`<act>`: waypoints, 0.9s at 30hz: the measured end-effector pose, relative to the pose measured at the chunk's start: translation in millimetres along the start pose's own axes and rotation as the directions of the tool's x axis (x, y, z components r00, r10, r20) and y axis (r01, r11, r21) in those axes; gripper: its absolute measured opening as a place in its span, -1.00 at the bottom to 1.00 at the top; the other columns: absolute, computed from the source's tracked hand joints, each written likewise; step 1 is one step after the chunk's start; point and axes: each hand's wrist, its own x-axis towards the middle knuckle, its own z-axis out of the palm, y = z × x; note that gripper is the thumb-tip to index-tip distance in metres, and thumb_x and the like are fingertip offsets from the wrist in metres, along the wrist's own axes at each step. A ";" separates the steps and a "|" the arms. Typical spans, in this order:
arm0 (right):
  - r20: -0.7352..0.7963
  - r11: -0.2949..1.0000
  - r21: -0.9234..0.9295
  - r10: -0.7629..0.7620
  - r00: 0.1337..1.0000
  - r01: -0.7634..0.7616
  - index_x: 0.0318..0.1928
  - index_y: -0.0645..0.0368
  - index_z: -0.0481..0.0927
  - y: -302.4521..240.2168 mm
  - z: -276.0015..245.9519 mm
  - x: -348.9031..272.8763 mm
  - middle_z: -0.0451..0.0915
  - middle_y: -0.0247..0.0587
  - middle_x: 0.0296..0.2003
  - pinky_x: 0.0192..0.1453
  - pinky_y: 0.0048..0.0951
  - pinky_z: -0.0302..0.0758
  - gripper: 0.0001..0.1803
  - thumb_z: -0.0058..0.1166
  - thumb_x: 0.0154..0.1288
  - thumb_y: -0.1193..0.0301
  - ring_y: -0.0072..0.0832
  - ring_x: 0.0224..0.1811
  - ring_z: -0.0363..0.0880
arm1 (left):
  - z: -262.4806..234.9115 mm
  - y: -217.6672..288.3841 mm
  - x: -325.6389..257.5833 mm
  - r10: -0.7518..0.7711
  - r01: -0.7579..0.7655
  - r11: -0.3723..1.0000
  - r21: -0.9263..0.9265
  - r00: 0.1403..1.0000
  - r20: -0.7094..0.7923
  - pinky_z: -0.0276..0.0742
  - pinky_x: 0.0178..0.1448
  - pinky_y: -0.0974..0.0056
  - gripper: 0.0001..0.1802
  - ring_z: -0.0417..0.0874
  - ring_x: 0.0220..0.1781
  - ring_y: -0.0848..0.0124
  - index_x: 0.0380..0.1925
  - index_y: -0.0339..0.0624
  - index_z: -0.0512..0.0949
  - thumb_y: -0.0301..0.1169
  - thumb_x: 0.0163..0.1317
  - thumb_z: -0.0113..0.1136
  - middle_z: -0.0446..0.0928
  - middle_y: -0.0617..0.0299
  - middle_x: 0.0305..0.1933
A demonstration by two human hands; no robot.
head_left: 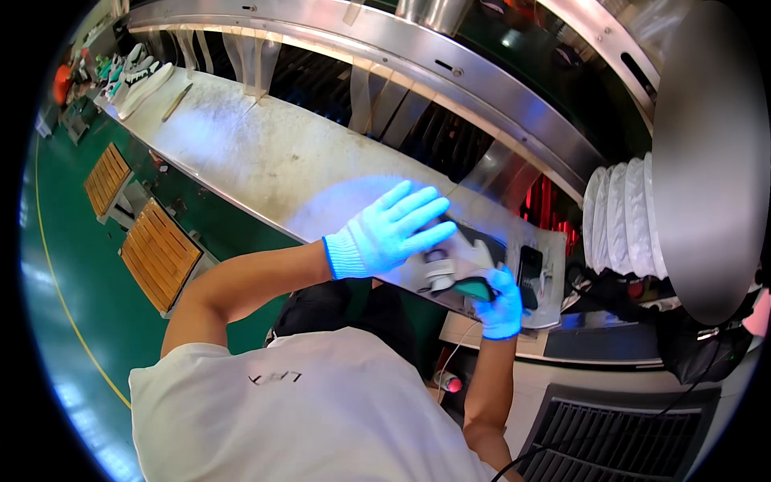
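My right hand [499,305], in a knit work glove, is closed around one end of a white-and-grey shoe [472,255] with a teal patch. The shoe is tilted above the near edge of the metal bench, and its outline is partly blurred. My left hand [393,229], gloved too, is held flat beside the shoe with its fingers stretched out. Whether its fingertips touch the shoe I cannot tell.
The long metal bench [297,149] runs along a conveyor with hanging plastic strips. At its far left end lie several shoes [140,84] and a thin tool [177,103]. A dark phone [530,263] lies at right. Wooden-slat stools [161,253] stand on the green floor.
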 end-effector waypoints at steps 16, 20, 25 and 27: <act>0.070 0.205 -0.952 -0.572 0.817 0.226 0.28 0.22 0.76 36.9 -33.0 78.8 0.76 0.10 0.11 0.27 -0.12 0.71 -0.49 0.50 0.36 0.36 0.01 0.11 0.81 | 48.8 15.7 -19.0 -0.622 0.593 0.782 -0.192 0.765 -0.170 0.41 0.70 -0.19 0.25 0.37 0.70 -0.38 0.69 -0.29 0.27 -0.15 0.04 0.73 0.21 -0.44 0.75; -0.041 0.134 -0.990 -0.529 0.848 0.035 0.44 0.14 0.66 36.3 -22.3 101.2 0.78 0.04 0.08 0.27 -0.04 0.69 -0.32 0.51 0.40 0.17 -0.06 0.11 0.79 | 2.3 -0.4 79.5 -0.339 0.258 0.920 -0.295 0.902 -0.268 0.53 0.61 -0.14 0.04 0.47 0.66 -0.32 0.59 -0.28 0.45 -0.25 0.10 0.69 0.33 -0.38 0.70; -0.133 0.349 -0.936 -0.488 0.863 0.053 0.56 0.10 0.54 61.7 -64.1 107.5 0.79 0.03 0.11 0.23 -0.04 0.71 -0.27 0.44 0.51 0.11 -0.08 0.08 0.81 | 16.2 -15.0 247.3 -0.116 -0.015 0.922 -0.386 0.943 -0.313 0.65 0.51 -0.08 -0.37 0.68 0.45 -0.22 0.32 -0.19 0.67 -0.37 0.21 0.55 0.60 -0.19 0.49; -0.128 0.263 -0.965 -0.475 0.871 0.002 0.49 0.07 0.61 49.0 -42.9 101.5 0.81 0.06 0.10 0.23 -0.02 0.73 -0.35 0.43 0.52 0.12 0.00 0.09 0.83 | 34.7 -24.4 323.1 -0.077 -0.080 0.902 -0.423 0.937 -0.340 0.68 0.47 -0.01 -0.57 0.74 0.37 -0.15 0.17 -0.20 0.74 -0.42 0.28 0.46 0.69 -0.12 0.37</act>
